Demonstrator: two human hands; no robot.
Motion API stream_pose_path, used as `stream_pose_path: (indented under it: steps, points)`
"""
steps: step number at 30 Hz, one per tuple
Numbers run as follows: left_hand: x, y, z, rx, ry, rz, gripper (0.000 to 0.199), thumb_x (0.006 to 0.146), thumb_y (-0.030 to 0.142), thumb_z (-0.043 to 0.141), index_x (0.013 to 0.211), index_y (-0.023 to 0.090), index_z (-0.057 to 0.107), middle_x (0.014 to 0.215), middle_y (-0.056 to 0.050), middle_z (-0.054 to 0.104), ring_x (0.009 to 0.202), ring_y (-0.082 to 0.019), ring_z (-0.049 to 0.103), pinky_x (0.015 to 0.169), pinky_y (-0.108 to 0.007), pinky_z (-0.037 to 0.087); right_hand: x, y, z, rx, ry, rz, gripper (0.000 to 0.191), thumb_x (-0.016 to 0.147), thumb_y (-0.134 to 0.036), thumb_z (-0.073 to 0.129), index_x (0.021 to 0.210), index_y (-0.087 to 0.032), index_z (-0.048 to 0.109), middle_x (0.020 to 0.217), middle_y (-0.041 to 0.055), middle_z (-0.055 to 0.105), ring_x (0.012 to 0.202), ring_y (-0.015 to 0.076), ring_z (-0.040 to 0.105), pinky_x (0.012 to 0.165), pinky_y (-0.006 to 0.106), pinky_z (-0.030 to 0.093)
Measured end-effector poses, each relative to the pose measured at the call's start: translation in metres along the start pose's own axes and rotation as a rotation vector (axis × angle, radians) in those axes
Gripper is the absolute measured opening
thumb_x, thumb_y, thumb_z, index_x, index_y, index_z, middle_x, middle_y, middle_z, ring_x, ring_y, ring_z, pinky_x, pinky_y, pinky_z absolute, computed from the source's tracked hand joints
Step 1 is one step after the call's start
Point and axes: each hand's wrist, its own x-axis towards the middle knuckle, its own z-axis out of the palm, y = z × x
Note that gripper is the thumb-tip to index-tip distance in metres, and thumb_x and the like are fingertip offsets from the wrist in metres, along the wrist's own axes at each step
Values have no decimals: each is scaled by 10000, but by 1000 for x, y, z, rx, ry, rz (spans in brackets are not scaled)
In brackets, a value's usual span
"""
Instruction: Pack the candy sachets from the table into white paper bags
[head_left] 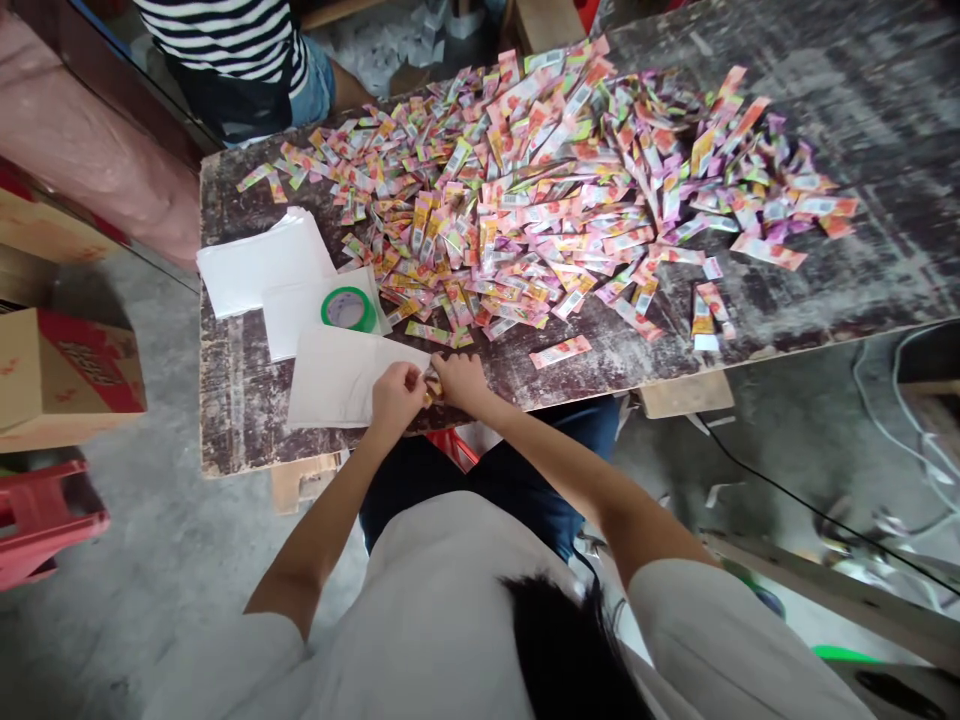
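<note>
My left hand [397, 396] is closed in a pinch at the table's near edge, over the right part of a flat white sheet or bag [330, 380]. Close beside it, my right hand [460, 382] has its fingers curled at that sheet's right end. A small yellowish piece [433, 388] shows between the two hands, mostly hidden by fingers. A roll of green tape [349, 310] lies just beyond the sheet on other white sheets [262, 262]. A large heap of colourful printed sachets [517, 200] covers the table beyond my hands.
The worn dark table [892, 150] has its near edge at my lap. A single sachet [560, 351] and a few others [703, 310] lie near that edge. Someone in a striped shirt [225, 40] is at the far left. Cartons [67, 380] and a red stool [49, 520] stand left.
</note>
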Motion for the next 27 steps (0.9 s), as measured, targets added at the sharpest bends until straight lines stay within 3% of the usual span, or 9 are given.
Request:
stream_pose_path:
  steps: [3, 7, 11, 15, 18, 21, 24, 27]
  points:
    - [-6, 3, -12, 38, -43, -113, 12, 731, 208, 619, 728, 204, 608, 657, 14, 629, 616, -140, 581, 643, -262, 435, 26, 2, -19, 56, -154, -1, 392, 868, -295, 579, 1228, -143, 539, 1094, 182, 683, 1018, 313, 643, 859, 423, 408]
    - [-3, 2, -14, -43, -3, -246, 21, 715, 211, 622, 733, 201, 625, 644, 22, 646, 609, -139, 598, 630, -256, 449, 42, -16, -30, 62, -207, 111, 353, 915, -257, 483, 1196, -74, 592, 1086, 241, 688, 1002, 333, 663, 840, 476, 439]
    - [13, 7, -4, -93, 49, -241, 24, 705, 218, 631, 712, 196, 635, 637, 16, 648, 599, -148, 601, 625, -267, 455, 35, -35, -24, 82, -198, 185, 328, 891, -146, 443, 1139, -48, 633, 987, 245, 698, 864, 315, 694, 758, 474, 482]
    - [21, 20, 3, -11, 25, -138, 41, 714, 172, 618, 682, 197, 615, 651, -3, 639, 609, -156, 587, 650, -278, 455, 24, -39, -11, 59, -111, 267, 419, 894, -33, 321, 1215, -51, 590, 1006, 243, 682, 892, 302, 698, 769, 464, 491]
    - [2, 23, 6, 41, -26, 6, 72, 782, 179, 576, 784, 201, 644, 768, -38, 660, 728, -181, 609, 745, -302, 470, 22, -26, -8, 152, -88, 256, 400, 908, -80, 387, 1276, -49, 543, 994, 225, 696, 931, 287, 701, 819, 436, 490]
    - [-37, 12, 13, -45, -61, 81, 154, 847, 201, 525, 936, 210, 651, 914, -74, 658, 877, -197, 614, 831, -317, 473, 25, -8, -8, 292, -65, 252, 481, 846, -236, 593, 1279, -36, 526, 1025, 230, 700, 986, 295, 697, 859, 406, 498]
    - [-67, -9, 29, -231, -57, -92, 226, 821, 259, 591, 1039, 199, 594, 897, -61, 624, 751, -163, 596, 704, -285, 490, 29, 3, -7, 388, -130, 262, 650, 713, -337, 721, 1268, -55, 532, 1092, 233, 691, 1023, 313, 689, 855, 394, 521]
    - [-64, -25, 45, -308, 17, -288, 413, 762, 306, 667, 1126, 179, 519, 957, -71, 627, 684, -144, 595, 612, -261, 468, 29, 6, -3, 412, -116, 258, 729, 685, -331, 716, 1324, -61, 491, 1114, 216, 694, 1045, 321, 682, 857, 388, 533]
